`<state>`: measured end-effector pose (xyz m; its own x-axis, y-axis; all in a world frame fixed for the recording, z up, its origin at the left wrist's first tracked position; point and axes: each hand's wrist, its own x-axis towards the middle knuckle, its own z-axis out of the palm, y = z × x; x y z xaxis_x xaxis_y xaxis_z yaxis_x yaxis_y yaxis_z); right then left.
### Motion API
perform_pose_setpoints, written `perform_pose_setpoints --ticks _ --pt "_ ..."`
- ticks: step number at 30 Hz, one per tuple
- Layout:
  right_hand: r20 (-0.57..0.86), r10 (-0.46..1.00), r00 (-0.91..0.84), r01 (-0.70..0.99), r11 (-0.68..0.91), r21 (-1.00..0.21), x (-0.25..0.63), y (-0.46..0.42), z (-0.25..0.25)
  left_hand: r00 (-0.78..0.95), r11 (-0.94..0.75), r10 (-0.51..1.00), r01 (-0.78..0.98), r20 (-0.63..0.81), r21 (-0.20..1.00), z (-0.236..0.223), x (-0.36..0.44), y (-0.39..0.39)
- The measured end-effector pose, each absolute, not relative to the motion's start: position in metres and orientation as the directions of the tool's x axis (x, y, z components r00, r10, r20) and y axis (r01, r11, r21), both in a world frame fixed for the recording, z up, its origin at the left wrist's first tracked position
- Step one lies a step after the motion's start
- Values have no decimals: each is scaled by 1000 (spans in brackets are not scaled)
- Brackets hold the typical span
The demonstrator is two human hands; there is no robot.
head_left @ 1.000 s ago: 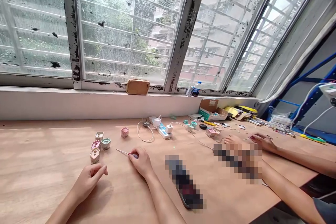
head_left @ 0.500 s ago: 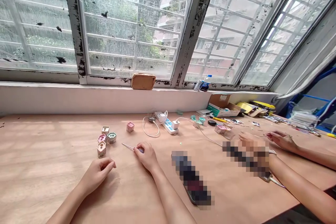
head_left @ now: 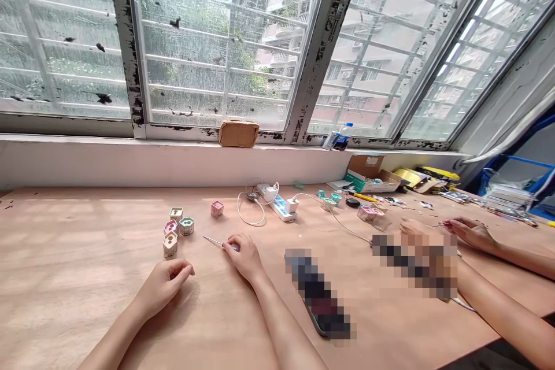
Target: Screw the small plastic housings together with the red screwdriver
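My right hand (head_left: pixel 245 257) rests on the wooden table, pinching a thin metal tool (head_left: pixel 214 241) with a dark grip, its tip pointing left. My left hand (head_left: pixel 167 283) lies nearby with its fingers loosely curled and nothing in them. It is nearest to a cluster of small hexagonal pieces, beige (head_left: pixel 170 244), pink (head_left: pixel 171 226) and green (head_left: pixel 186 226). A small pink cube (head_left: pixel 217 208) stands a little farther off.
A blurred phone (head_left: pixel 318 295) lies right of my hands. At the right, a co-worker's hands (head_left: pixel 472 233) work with small tools. A white power strip (head_left: pixel 281 209) with cables, a cardboard box (head_left: pixel 368 180) and scattered parts line the table's back, below the window sill.
The view has turned, shifting everything rightward in the picture. My hands have barely moved on the table, and my right hand keeps its hold on the tool.
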<state>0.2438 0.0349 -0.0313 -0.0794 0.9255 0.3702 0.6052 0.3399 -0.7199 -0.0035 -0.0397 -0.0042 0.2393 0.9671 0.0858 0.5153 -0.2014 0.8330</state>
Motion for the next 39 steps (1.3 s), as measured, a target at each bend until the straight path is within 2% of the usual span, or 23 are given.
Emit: perform_pose_setpoints --ticks 39 --pt "361 927 -101 618 343 -708 246 36 -30 223 -217 967 474 122 854 -6 -3 -39"
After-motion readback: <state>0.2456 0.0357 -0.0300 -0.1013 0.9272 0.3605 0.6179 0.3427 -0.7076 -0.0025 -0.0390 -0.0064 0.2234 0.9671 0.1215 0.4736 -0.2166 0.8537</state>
